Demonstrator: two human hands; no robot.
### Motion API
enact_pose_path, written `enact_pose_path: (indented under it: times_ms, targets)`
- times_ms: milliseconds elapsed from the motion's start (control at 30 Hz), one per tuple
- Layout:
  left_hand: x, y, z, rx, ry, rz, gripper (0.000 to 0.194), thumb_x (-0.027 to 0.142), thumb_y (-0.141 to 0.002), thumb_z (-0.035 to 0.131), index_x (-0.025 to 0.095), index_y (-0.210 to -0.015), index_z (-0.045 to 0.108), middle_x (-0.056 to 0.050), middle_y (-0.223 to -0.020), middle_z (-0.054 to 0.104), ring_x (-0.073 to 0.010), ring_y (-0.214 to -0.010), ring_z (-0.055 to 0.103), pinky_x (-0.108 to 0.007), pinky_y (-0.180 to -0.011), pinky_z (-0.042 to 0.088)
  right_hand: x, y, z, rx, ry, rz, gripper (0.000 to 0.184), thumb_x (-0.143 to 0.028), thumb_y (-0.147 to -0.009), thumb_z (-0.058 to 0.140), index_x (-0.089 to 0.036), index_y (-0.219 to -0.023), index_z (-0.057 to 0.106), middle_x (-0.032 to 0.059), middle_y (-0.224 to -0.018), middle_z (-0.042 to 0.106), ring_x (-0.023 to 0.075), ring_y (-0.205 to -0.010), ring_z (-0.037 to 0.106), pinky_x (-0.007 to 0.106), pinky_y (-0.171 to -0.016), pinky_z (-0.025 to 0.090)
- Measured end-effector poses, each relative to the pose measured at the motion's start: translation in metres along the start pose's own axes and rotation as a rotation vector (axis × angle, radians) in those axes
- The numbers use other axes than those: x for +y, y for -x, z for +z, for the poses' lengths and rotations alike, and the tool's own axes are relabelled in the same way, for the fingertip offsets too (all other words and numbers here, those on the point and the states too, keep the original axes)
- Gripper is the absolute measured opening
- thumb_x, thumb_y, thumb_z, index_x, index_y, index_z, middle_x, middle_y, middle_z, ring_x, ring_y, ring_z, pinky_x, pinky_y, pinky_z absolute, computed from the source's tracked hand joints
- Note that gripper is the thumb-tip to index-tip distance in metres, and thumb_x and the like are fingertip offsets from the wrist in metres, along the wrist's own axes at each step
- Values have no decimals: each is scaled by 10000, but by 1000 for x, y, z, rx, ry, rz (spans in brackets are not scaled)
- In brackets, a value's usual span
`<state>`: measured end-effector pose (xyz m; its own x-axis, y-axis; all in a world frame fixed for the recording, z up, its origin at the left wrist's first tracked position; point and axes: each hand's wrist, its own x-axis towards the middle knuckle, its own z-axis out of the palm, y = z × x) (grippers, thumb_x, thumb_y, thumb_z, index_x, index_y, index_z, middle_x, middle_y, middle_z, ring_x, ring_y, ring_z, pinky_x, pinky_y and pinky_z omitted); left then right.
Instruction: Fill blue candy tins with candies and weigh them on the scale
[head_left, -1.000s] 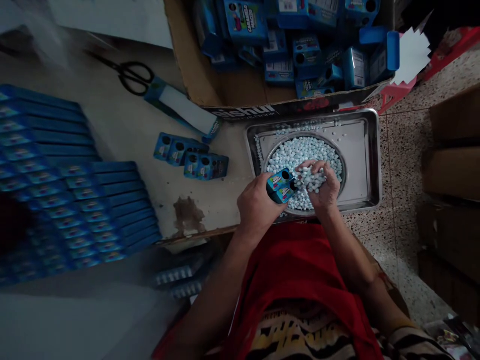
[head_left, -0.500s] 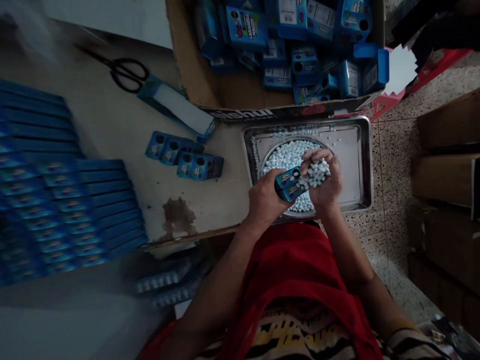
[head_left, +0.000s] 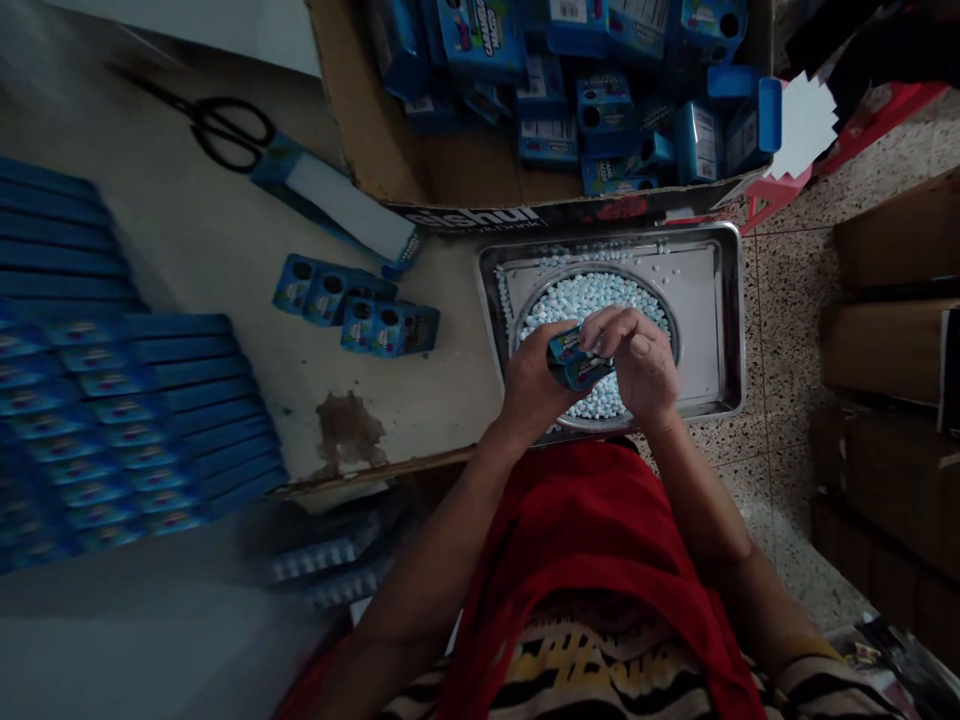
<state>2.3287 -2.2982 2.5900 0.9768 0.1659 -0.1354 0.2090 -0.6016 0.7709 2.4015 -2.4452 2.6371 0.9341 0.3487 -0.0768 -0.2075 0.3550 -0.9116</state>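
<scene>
My left hand point(head_left: 536, 380) is closed round a pair of small blue candy boxes point(head_left: 568, 372), held tilted above a round metal bowl. My right hand point(head_left: 634, 365) is cupped over the tops of these boxes, fingers curled and palm turned down toward them. A few pale candies show by its fingertips; the rest of its palm is hidden. Below both hands, the bowl point(head_left: 679, 345) is full of small pale blue and white candies point(head_left: 600, 290). It stands in a rectangular metal tray point(head_left: 731, 330) with loose candies scattered along its far side.
A cardboard carton point(head_left: 465, 185) of blue boxes stands behind the tray. To the left are several small blue boxes point(head_left: 375, 325), a long blue carton point(head_left: 345, 210), black scissors point(head_left: 232, 130) and stacked blue packs point(head_left: 187, 400). Brown cartons point(head_left: 892, 350) line the right side.
My right hand has turned over from palm up, with a visible heap of candies, to palm down over the boxes. The left hand keeps its hold. The view has shifted slightly.
</scene>
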Motion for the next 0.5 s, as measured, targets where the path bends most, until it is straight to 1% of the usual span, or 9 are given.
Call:
enact_pose_path:
  times_ms: [67, 133, 233, 300, 333, 400, 433, 500]
  targets:
    - [-6, 0, 5, 41, 9, 72, 701, 319, -773, 921, 254, -1403, 620, -102, -1404, 781, -319, -1300, 764, -430, -1117, 620, -4, 9, -4, 10, 42, 29, 495, -769, -911, 680, -305, -739, 700, 40, -817, 700, 297, -1008, 722, 559, -1094, 545]
    - [-13, 2, 7, 51, 20, 145, 589, 342, -853, 868, 257, -1387, 633, -120, -1437, 765, -328, -1387, 723, -484, -1206, 577, -5, 20, -12, 32, 76, 58, 481, -764, -915, 675, -316, -753, 743, 46, -886, 769, 327, -1166, 738, 606, -1203, 488]
    - [-22, 13, 5, 23, 41, 211, 528, 344, -897, 824, 267, -1383, 632, -129, -1462, 748, -332, -1453, 678, -543, -1293, 510, 1, 35, -37, 109, 113, 85, 456, -735, -939, 658, -320, -800, 787, 39, -1080, 845, 334, -1348, 707, 631, -1291, 422]
    - [-27, 23, 3, 56, 59, 219, 538, 353, -903, 813, 269, -1395, 613, -140, -1482, 727, -335, -1463, 665, -555, -1294, 505, 11, 37, -58, 150, 204, 111, 405, -670, -981, 640, -320, -872, 811, 29, -1240, 845, 319, -1388, 695, 627, -1308, 407]
    - [-28, 27, 3, 88, 76, 225, 543, 368, -907, 812, 269, -1399, 604, -145, -1485, 716, -336, -1451, 669, -551, -1273, 521, 17, 33, -68, 157, 293, 120, 368, -627, -1002, 638, -318, -916, 818, 30, -1308, 831, 313, -1394, 690, 623, -1312, 403]
    - [-28, 33, 3, 175, 137, 233, 574, 421, -899, 833, 268, -1396, 591, -145, -1454, 702, -333, -1381, 700, -525, -1201, 571, 31, 18, -84, 139, 539, 107, 304, -565, -1019, 655, -312, -990, 821, 47, -1396, 796, 312, -1409, 670, 624, -1324, 382]
    - [-28, 36, 4, 213, 174, 223, 604, 448, -884, 856, 266, -1393, 586, -140, -1426, 696, -327, -1333, 716, -507, -1158, 593, 38, 8, -88, 120, 665, 85, 288, -557, -1019, 669, -310, -1021, 817, 58, -1423, 779, 318, -1427, 649, 628, -1338, 363]
    - [-26, 41, 4, 222, 226, 184, 659, 478, -844, 899, 265, -1381, 583, -119, -1362, 690, -311, -1258, 733, -471, -1094, 618, 54, -12, -90, 65, 846, 46, 308, -585, -1001, 704, -308, -1090, 804, 76, -1464, 748, 340, -1488, 581, 638, -1361, 330]
